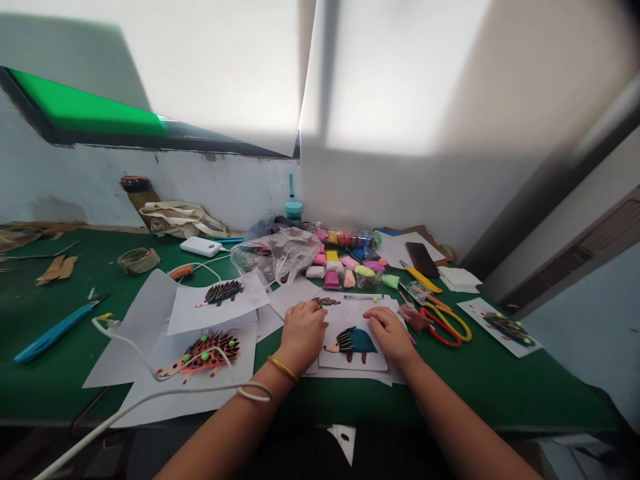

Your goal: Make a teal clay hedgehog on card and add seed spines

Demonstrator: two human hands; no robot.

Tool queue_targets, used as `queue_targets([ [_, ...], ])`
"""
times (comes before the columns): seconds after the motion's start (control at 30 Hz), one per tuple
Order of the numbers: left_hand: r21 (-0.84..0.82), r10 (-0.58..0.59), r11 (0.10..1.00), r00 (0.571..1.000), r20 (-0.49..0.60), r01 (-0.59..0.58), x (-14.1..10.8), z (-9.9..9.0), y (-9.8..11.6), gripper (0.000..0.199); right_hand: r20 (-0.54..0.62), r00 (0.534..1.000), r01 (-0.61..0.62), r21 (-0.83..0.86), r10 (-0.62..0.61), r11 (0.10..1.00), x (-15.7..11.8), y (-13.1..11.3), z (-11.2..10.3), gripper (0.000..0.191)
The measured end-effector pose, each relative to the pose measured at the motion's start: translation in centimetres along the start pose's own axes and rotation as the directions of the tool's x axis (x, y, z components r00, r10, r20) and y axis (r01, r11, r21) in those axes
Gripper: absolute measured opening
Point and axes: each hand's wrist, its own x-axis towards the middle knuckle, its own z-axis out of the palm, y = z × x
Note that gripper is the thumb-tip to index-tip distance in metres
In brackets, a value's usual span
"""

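Observation:
Between my hands lies a white sheet with a hedgehog picture (pixel 357 340), its body dark teal with black and tan spines on the front half. My left hand (pixel 303 337) rests at the sheet's left edge, fingers curled together; whatever they hold is hidden. Just beyond those fingers are several dark strips (pixel 327 302) on paper. At the sheet's upper right edge, my right hand (pixel 391 333) has its fingers bent in towards the thumb, and I cannot see what is between them. A white pen (pixel 363 297) lies past both hands.
Soft clay blocks (pixel 331 279) in several colours lie behind the sheet, beside a clear plastic bag (pixel 280 253). Scissors (pixel 450 323) and a yellow cutter (pixel 421 277) sit to the right. A white cable (pixel 185 393) crosses the hedgehog sheets (pixel 240 387) on the left, near blue pliers (pixel 55 333).

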Motion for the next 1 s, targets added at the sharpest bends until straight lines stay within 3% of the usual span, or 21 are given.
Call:
queue_targets([
  [0.27, 0.032, -0.017, 0.999, 1.0, -0.017, 0.018, 3.5, 1.5, -1.2, 0.022, 0.014, 1.0, 0.014, -0.018, -0.014, 1.0, 0.0, 0.0, 0.0, 0.024],
  [0.53, -0.203, -0.017, 0.979, 0.995, -0.101, -0.004, 3.2, 0.5, -0.5, 0.024, -0.025, 0.999, 0.041, -0.033, -0.042, 0.999, -0.1, -0.4, -0.2, 0.024],
  [0.67, -0.415, 0.024, 0.908, 0.997, -0.073, -0.052, 2.5, 0.3, 0.9, 0.022, -0.043, 0.994, 0.101, -0.037, -0.103, 0.994, -0.5, -2.1, -0.6, 0.024],
  [0.8, -0.569, 0.099, 0.819, 0.995, 0.009, -0.076, 1.9, 0.5, 2.3, 0.022, 0.054, 0.978, 0.197, 0.043, -0.199, 0.979, -0.8, -4.8, -1.1, 0.026],
  [0.9, -0.641, 0.13, 0.766, 0.989, 0.066, -0.058, 1.8, 0.6, 2.7, 0.027, 0.136, 0.968, 0.193, 0.123, -0.21, 0.973, -0.7, -6.6, -1.4, 0.026],
  [1.0, -0.678, 0.126, 0.735, 0.987, 0.104, -0.022, 2.0, 0.6, 2.6, 0.033, 0.141, 0.971, 0.172, 0.156, -0.194, 0.973, -0.4, -7.6, -1.7, 0.019],
])
